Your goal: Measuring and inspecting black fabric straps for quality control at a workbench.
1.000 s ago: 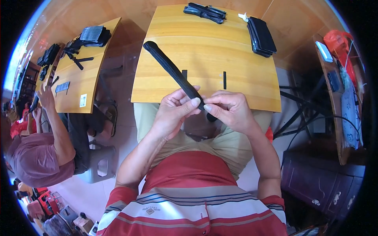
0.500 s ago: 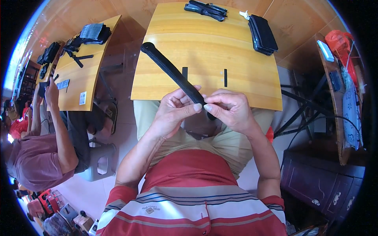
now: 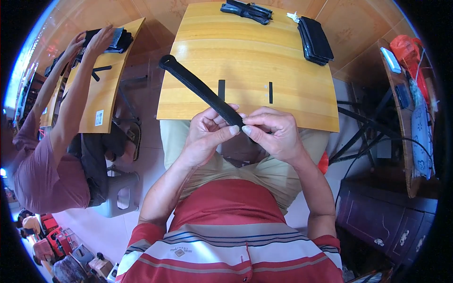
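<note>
A long black fabric strap [image 3: 200,89] with a rounded, looped far end is held aslant over the near edge of the wooden table [image 3: 188,61]. My left hand [image 3: 211,130] is closed on it near its lower end, thumb on top. Beside it, my right hand [image 3: 272,131] pinches the lower end between thumb and fingers. That lower tip is partly hidden by my right fingers. Two short black strips, a left strip [image 3: 222,89] and a right strip [image 3: 271,93], lie on the table beyond my hands.
Black straps [image 3: 247,12] lie bundled at the table's far edge, with a stack of black pouches [image 3: 315,41] to their right. On the left, a co-worker [image 3: 52,170] reaches over another table [image 3: 96,106]. A side shelf [image 3: 398,122] holds bags at right, above a dark cabinet [image 3: 377,221].
The strap's far end has swung slightly left and down, while my hands keep nearly the same grip. At left, the co-worker's arms have stretched forward to the pile on their table.
</note>
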A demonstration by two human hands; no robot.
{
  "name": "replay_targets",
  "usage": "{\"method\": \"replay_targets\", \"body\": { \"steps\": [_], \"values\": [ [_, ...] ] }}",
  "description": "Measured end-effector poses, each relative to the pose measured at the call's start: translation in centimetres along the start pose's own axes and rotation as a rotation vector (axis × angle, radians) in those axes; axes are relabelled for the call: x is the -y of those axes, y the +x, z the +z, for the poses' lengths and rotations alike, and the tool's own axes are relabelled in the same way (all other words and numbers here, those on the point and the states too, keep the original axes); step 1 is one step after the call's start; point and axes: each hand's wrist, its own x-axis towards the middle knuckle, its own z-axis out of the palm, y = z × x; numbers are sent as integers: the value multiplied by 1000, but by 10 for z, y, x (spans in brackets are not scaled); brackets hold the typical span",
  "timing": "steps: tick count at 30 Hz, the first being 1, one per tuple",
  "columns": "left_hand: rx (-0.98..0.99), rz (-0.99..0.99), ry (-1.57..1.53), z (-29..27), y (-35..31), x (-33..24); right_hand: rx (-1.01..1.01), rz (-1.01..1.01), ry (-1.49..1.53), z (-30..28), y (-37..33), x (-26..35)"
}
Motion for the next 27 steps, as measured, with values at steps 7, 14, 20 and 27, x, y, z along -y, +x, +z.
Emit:
{"method": "replay_targets", "body": {
  "steps": [7,14,20,27],
  "values": [
    [-19,43,26,1,1,4,-56,38,63,5,-4,-8],
    [-62,56,11,4,1,10,-85,104,93,7,-7,-9],
    [-95,48,-7,6,1,16,-109,83,80,9,-13,-18],
    [-149,52,-20,9,1,19,-119,20,64,12,-16,-27]
  ]
}}
